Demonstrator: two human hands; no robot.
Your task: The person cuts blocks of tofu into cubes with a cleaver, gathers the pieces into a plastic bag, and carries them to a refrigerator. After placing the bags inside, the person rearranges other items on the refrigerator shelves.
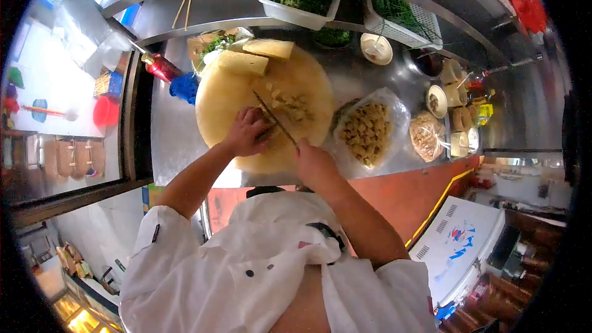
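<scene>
Currently the right hand is gripping a knife, its fingers closing around the handle while the narrow blade is slanting up and left over a round chopping board. Just beside the blade, the left hand is bending its fingers downward over the board; they are hiding whatever lies beneath, so I cannot tell whether they are pinning anything. On the far side of the knife, chopped pale pieces are lying scattered near the middle of the board. Two pale yellow blocks, a nearer one and a farther one, are resting towards its far edge. The board is sitting on a metal desk. To its right, a clear bag of browned chunks is standing open, and a blue cloth is lying just left of the board.
</scene>
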